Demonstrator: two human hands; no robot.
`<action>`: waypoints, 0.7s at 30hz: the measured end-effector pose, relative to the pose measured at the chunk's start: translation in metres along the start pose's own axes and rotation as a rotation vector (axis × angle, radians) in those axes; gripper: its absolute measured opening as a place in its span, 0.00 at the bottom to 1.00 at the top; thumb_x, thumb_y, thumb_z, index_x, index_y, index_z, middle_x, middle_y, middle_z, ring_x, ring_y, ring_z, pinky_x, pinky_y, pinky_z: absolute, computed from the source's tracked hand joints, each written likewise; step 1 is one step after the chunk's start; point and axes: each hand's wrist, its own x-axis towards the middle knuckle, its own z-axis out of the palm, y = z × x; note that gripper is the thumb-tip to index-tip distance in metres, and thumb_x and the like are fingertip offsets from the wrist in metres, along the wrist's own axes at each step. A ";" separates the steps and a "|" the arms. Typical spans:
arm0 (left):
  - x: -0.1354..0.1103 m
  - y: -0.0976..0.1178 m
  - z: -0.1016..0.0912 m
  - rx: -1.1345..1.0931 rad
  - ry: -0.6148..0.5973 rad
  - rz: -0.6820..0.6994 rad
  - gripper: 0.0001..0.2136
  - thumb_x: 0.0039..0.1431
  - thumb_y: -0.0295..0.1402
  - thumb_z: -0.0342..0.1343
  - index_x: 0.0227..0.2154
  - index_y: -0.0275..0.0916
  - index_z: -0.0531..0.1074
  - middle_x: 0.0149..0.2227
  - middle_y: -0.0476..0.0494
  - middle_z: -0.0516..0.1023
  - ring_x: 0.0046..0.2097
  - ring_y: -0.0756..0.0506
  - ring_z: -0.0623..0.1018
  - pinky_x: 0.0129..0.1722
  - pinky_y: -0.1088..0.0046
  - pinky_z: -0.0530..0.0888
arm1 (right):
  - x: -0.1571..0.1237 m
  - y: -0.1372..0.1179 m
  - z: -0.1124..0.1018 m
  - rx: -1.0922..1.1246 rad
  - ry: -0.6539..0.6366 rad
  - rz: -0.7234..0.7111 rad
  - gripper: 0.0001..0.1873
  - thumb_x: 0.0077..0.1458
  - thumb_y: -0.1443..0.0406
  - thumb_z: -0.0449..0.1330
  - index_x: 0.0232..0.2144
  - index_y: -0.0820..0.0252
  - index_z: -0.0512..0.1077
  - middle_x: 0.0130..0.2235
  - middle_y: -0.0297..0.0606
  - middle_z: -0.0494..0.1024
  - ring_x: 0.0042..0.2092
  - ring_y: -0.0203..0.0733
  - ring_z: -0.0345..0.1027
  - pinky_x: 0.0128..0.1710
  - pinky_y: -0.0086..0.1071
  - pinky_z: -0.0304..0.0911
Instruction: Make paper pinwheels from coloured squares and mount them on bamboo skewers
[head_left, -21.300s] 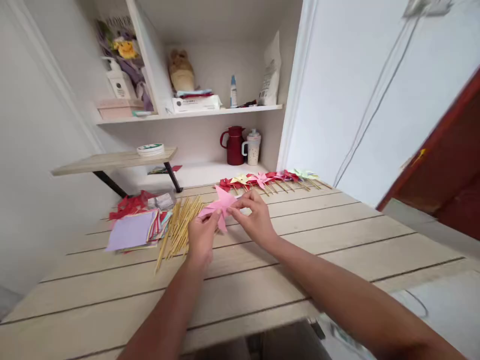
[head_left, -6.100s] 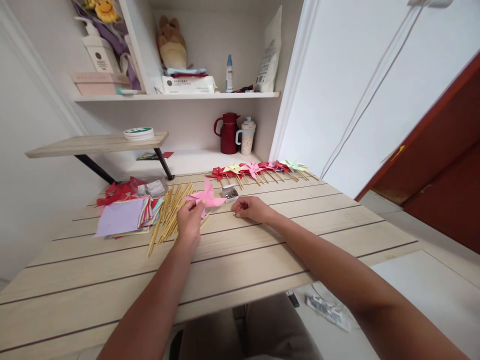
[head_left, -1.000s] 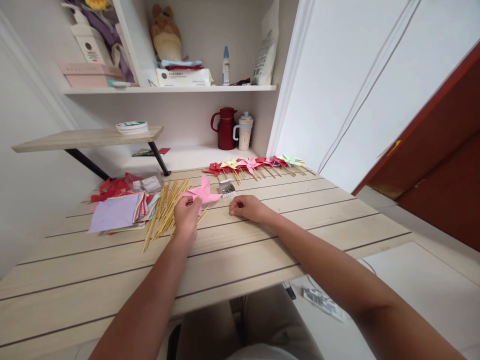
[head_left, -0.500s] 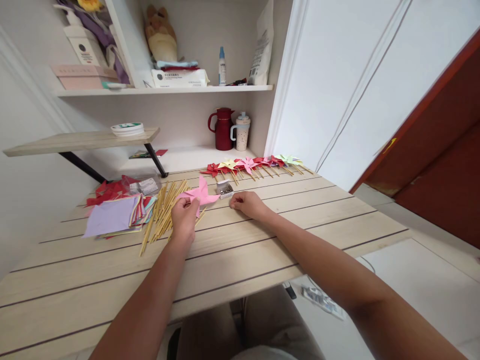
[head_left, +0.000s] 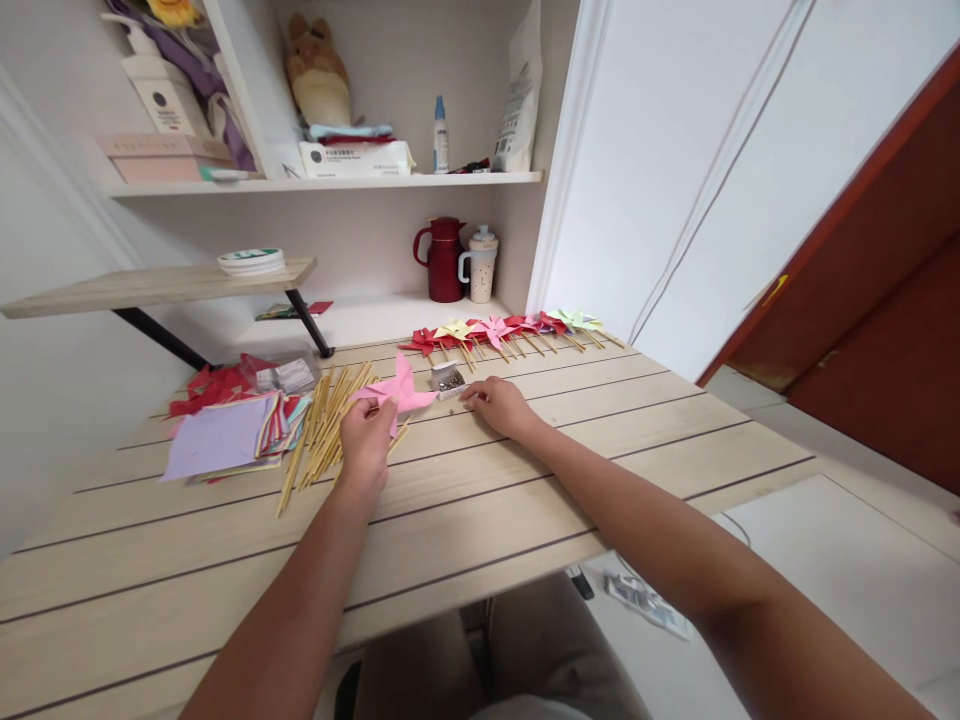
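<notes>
My left hand (head_left: 366, 430) is closed, its thumb and fingers pinching a pink paper pinwheel (head_left: 405, 388) just above the table. Beside the pinwheel stands a small open box (head_left: 449, 380) with little metal pins in it. My right hand (head_left: 501, 406) rests on the table at the box's near right corner, its fingers loosely bent and slightly apart, with nothing visible in them. A tiny dark speck, perhaps a pin, lies near those fingertips. Thin yellow sticks (head_left: 330, 425) lie in a loose bunch left of my left hand, partly behind it.
Finished pinwheels on sticks (head_left: 495, 330) line the back of the table. At left are stacked coloured paper squares (head_left: 221, 435), red paper pieces (head_left: 214, 388) and a clear bag (head_left: 289, 375). A raised wooden stand (head_left: 165, 282), a red jug (head_left: 446, 262) and a cup (head_left: 481, 268) stand behind.
My right hand has lifted slightly and its fingers have loosened, uncovering a tiny speck on the table. My left hand still holds the pink pinwheel in nearly the same place.
</notes>
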 end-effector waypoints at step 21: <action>0.000 -0.002 -0.001 0.005 -0.004 -0.007 0.08 0.44 0.36 0.63 0.24 0.37 0.73 0.23 0.52 0.71 0.27 0.50 0.67 0.29 0.74 0.61 | 0.003 0.001 0.003 0.011 -0.040 -0.036 0.12 0.62 0.68 0.60 0.42 0.51 0.83 0.46 0.39 0.81 0.43 0.42 0.74 0.46 0.31 0.64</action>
